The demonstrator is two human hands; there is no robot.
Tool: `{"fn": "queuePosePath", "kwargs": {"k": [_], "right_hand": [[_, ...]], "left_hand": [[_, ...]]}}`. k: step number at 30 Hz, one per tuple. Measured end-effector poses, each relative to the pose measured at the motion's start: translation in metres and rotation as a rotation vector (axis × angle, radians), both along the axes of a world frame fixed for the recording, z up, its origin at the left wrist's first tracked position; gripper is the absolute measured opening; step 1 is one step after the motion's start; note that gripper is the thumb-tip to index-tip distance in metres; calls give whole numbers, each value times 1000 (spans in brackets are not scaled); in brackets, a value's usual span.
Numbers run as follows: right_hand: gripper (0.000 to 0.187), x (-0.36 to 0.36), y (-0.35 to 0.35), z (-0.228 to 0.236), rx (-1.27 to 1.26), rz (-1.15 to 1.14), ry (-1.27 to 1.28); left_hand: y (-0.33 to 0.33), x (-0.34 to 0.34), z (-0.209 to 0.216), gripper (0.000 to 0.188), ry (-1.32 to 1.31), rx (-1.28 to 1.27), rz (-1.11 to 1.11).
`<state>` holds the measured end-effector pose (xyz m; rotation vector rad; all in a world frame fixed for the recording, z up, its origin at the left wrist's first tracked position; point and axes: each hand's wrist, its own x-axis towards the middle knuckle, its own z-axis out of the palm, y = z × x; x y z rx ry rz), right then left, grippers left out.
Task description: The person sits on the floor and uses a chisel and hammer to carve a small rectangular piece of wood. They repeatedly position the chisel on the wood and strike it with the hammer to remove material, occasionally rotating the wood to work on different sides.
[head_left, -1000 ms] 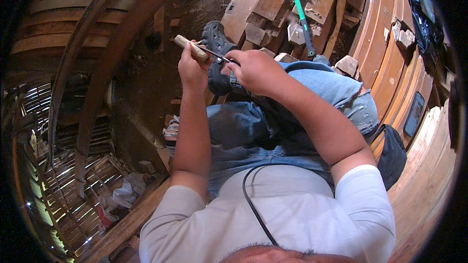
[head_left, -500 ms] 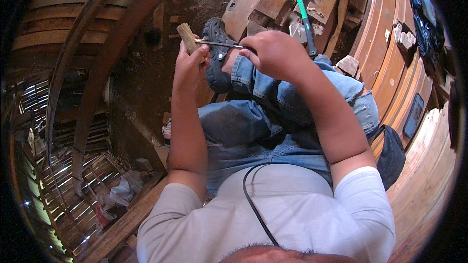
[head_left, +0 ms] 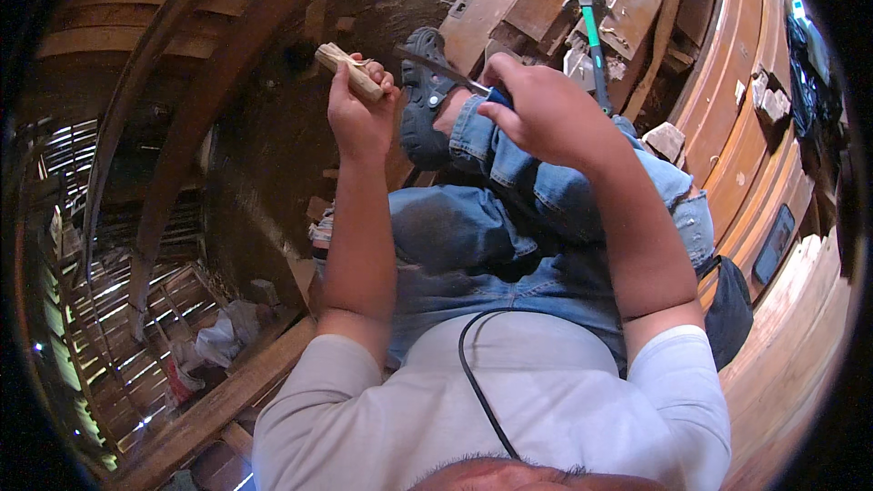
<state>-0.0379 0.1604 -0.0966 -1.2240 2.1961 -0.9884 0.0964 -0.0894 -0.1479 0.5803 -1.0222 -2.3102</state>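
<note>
A short, roughly cut stick of pale wood [head_left: 349, 71] is held in my left hand [head_left: 360, 123], the fingers wrapped round its lower part. A thin curl of shaving hangs at its side by my fingers. My right hand [head_left: 541, 114] grips a knife [head_left: 444, 67] by its blue handle. The long dark blade points up and left, its tip a little to the right of the stick and apart from it. Below the blade are my dark clog [head_left: 425, 105] and my crossed legs in torn blue jeans [head_left: 446, 227].
A hammer [head_left: 594, 41] with a green and black handle lies on stacked boards [head_left: 546, 0] ahead to the right. A phone [head_left: 774, 244] rests on planks at the right. Broken chunks [head_left: 666, 142] sit near my knee. Plastic bags [head_left: 225, 335] lie at lower left beside a beam [head_left: 227, 400].
The knife blade has come away from the stick and swung so its flat side shows. The stick has turned in my left hand, leaning the same way with its upper end further left.
</note>
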Motion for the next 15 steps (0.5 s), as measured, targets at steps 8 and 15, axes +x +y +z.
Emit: {"fn": "queuePosePath", "kwargs": {"k": [8, 15], "right_hand": [[30, 8, -11, -6, -63, 24, -143], [28, 12, -15, -11, -99, 19, -197]], "left_hand": [[12, 1, 10, 37, -52, 105, 0], [-2, 7, -11, 40, 101, 127, -146]]}}
